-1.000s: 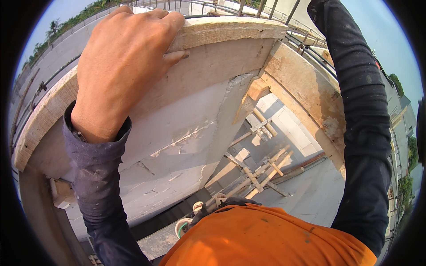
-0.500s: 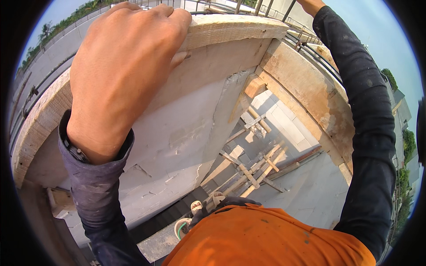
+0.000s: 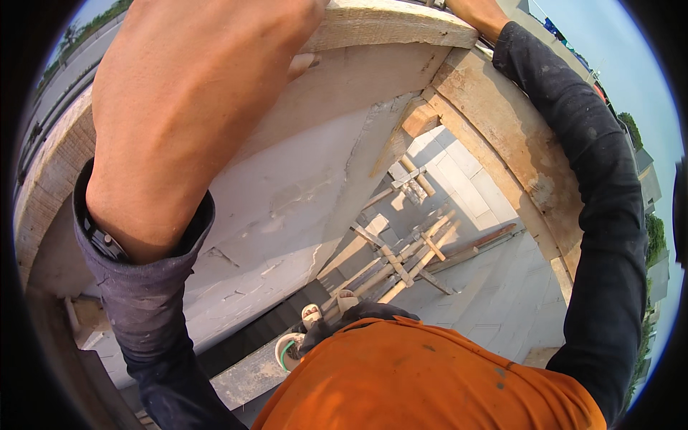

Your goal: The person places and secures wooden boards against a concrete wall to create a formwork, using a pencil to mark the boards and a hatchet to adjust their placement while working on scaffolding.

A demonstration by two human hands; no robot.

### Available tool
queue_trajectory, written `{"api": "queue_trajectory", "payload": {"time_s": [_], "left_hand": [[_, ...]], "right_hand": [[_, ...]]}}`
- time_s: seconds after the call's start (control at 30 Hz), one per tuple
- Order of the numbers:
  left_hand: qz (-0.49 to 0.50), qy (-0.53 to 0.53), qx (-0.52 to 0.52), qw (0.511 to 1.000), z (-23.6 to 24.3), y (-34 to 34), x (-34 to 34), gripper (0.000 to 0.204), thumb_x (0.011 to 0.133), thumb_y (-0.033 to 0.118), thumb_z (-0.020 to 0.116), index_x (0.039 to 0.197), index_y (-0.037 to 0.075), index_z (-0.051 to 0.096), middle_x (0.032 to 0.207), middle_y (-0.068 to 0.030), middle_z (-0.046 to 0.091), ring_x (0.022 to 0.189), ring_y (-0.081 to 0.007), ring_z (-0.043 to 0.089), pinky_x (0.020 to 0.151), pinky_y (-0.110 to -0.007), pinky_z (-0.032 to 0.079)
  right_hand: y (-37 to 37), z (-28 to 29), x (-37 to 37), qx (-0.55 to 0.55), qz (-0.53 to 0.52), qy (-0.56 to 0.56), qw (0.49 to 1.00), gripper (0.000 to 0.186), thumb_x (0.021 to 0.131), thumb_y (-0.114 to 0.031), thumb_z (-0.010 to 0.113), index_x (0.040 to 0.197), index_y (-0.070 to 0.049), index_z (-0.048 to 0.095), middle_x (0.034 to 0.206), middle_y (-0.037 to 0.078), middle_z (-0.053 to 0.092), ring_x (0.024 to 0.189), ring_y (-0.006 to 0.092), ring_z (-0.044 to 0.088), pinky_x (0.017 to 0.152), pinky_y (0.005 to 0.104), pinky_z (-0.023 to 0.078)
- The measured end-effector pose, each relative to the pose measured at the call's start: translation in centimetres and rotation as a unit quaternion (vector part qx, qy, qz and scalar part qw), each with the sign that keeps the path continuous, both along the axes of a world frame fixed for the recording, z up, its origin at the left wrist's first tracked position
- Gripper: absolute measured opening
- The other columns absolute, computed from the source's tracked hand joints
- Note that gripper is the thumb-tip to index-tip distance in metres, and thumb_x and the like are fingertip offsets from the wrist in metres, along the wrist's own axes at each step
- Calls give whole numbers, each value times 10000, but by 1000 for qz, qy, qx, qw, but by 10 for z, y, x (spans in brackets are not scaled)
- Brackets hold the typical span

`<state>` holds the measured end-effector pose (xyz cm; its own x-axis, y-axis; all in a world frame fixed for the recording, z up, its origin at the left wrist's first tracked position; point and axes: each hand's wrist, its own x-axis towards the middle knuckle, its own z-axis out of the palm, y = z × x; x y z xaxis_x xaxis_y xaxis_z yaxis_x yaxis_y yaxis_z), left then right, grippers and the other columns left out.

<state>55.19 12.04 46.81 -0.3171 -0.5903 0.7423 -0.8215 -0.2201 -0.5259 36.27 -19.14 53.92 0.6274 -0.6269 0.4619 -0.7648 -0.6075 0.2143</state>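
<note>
My left hand (image 3: 201, 107) grips the rough pale wooden board (image 3: 390, 25) along the top of the curved formwork, its fingers curled over the edge. My right hand (image 3: 476, 14) reaches up by the board's right end at the top border; its fingers are out of sight. Directly below the board is a grey-white wall (image 3: 287, 208) with cracked patches. A stained wooden panel (image 3: 516, 136) meets the board at the right, with a small timber block (image 3: 419, 118) under the corner.
Far below, wooden scaffold poles (image 3: 401, 265) cross over a grey floor. My sandalled foot (image 3: 312, 315) is beside a pail with a green rim (image 3: 285, 351) on a dusty plank (image 3: 236, 376). Metal bars (image 3: 54, 93) run outside the formwork at the left; trees and buildings lie beyond.
My left hand appears larger and higher in the picture, still on the board. My right arm has shifted, its sleeve cuff lower and the hand now showing at the top edge near the board.
</note>
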Motion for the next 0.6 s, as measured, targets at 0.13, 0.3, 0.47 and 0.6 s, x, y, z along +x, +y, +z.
{"api": "queue_trajectory", "payload": {"time_s": [0.13,0.3,0.47,0.6], "left_hand": [[-14,34,12,999,-3,-4,1,265,884,253,743,1052,65,662,989,-88,710,960,-225,681,930,-383,521],[-59,3,2,998,-1,-10,17,455,765,240,840,1162,87,676,1091,-101,739,1044,-309,701,917,-405,551],[-59,35,5,998,-2,-9,13,457,763,248,842,1161,94,679,1065,-87,739,1014,-297,703,882,-399,552],[-69,36,2,997,-5,-9,22,458,766,254,839,1167,98,683,1044,-75,739,962,-292,706,847,-396,552]], "right_hand": [[2,11,-8,8,-7,-4,1000,377,1069,-355,528,1254,-63,677,1025,59,682,796,85,494,672,242,334],[30,41,-10,10,22,-25,999,367,1069,-334,538,1269,-56,670,1004,46,681,754,69,486,624,223,328],[-4,2,-3,9,-7,-12,1000,360,1068,-313,548,1283,-49,663,982,34,680,712,53,478,575,204,321],[24,32,-4,13,54,-80,995,355,1067,-296,556,1295,-44,658,965,24,680,678,40,472,537,189,316]]}}
